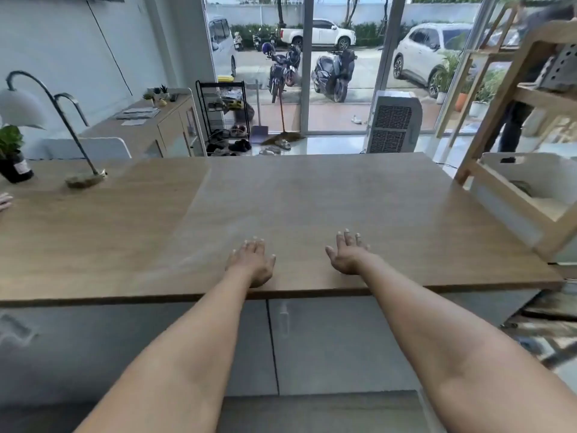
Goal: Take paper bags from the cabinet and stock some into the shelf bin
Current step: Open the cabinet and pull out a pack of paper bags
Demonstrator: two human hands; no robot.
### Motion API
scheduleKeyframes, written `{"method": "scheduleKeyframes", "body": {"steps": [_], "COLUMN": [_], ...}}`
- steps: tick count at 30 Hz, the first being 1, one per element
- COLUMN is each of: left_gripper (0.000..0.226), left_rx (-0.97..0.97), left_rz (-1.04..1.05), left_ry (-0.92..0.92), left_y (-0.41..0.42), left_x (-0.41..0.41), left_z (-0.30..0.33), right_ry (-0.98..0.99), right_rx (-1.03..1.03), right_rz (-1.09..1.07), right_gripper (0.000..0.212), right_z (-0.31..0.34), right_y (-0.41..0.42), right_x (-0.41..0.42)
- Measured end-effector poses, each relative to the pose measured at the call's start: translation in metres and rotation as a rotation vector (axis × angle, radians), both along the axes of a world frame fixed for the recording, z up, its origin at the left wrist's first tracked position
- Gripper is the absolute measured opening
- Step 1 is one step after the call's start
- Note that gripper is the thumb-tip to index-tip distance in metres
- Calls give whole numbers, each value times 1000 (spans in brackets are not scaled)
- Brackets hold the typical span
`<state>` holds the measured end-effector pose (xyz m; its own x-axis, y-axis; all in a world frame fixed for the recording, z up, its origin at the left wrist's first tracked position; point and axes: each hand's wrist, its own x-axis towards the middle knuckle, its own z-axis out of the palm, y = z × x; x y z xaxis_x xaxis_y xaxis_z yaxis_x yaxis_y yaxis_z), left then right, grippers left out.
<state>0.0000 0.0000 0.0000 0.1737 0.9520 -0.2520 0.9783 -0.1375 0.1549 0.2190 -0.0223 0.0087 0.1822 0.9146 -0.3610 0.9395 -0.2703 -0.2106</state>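
Note:
My left hand (252,262) and my right hand (348,254) are stretched out over the near part of a wooden countertop (312,198), fingers straight and spread, holding nothing. Below the counter's front edge are grey cabinet doors (327,339), closed, with a seam between them. A wooden shelf unit (505,120) stands on the counter's right end, and a white bin (530,173) sits on its lower shelf. No paper bags are visible.
A curved lamp (62,120) and a potted plant (12,157) stand at the counter's left. Another person's fingers (4,201) show at the left edge. A person stands behind the shelf unit (515,120). Glass doors and an air cooler (393,123) lie beyond.

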Motion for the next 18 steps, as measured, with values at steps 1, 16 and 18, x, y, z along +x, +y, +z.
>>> {"method": "scheduleKeyframes", "body": {"steps": [1, 16, 18], "left_gripper": [67, 72, 72], "left_rx": [19, 100, 105], "left_rz": [5, -30, -47], "left_ry": [22, 6, -5], "left_y": [-3, -26, -26], "left_x": [-1, -12, -13], "left_z": [-2, -34, -36], "right_ry": [-7, -76, -93], "right_rx": [-7, 271, 486], "right_rz": [-1, -202, -366], "right_gripper": [67, 63, 59], "right_z": [-5, -40, -51], "right_y": [-2, -35, -48], "right_x": [-1, -10, -16]}}
